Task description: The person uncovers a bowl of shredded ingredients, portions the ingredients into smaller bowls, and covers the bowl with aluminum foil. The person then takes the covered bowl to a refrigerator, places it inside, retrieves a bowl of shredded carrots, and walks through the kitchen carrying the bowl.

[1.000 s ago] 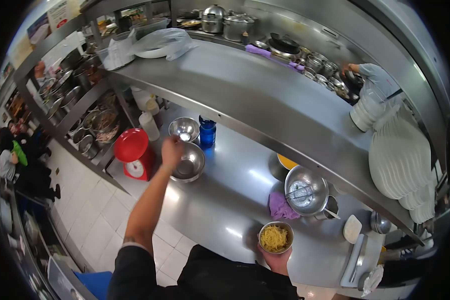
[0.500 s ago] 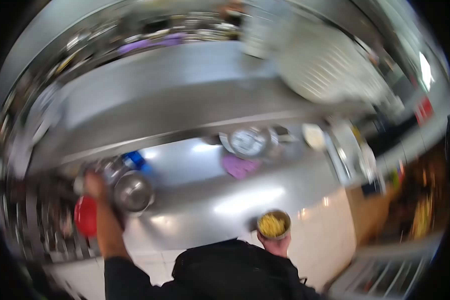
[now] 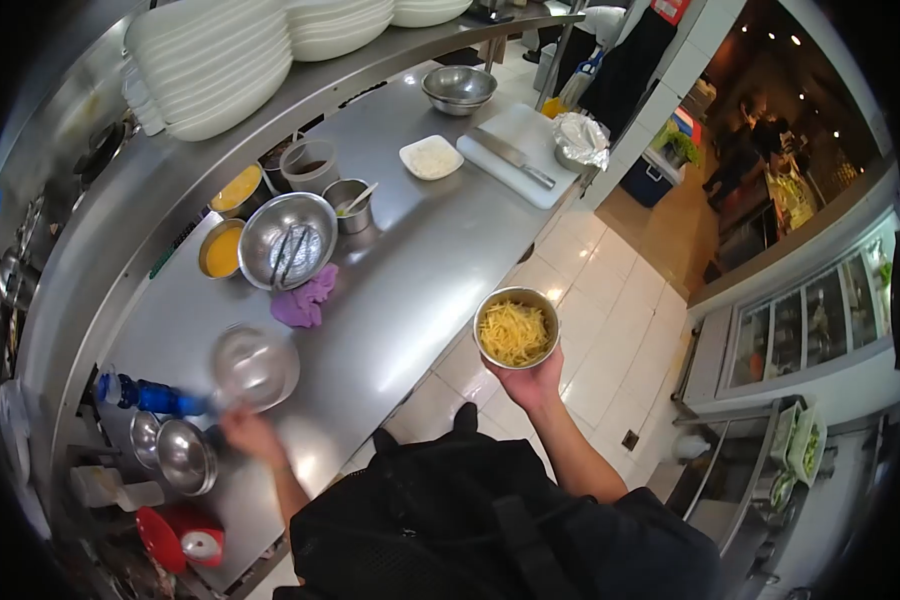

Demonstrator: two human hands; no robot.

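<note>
My right hand [image 3: 530, 378] supports from below a round metal bowl [image 3: 483, 352] filled with thin yellow strips [image 3: 515, 332]. It is held over the tiled floor beside the counter. My left hand [image 3: 253, 436], smeared by motion, grips the near rim of a blurred silvery bowl [image 3: 257, 370] above the counter. Left of that hand sit metal bowls [image 3: 187, 457] and a blue bottle [image 3: 160, 396] lying on its side. Farther along, a large metal bowl [image 3: 260, 235] with tongs in it rests by a purple cloth [image 3: 307, 298].
The steel counter [image 3: 410, 260] also holds a red scale [image 3: 195, 537], containers of yellow liquid [image 3: 222, 250], a white dish [image 3: 431, 158], and a knife [image 3: 510, 155] on a cutting board [image 3: 520, 190]. Stacked white plates [image 3: 210, 65] stand on the shelf above. A glass-fronted fridge [image 3: 810, 310] is at right.
The view has swung to the right. My left hand has come away from the things at the counter's left end, bringing a silvery bowl. My right hand still holds the bowl of yellow strips.
</note>
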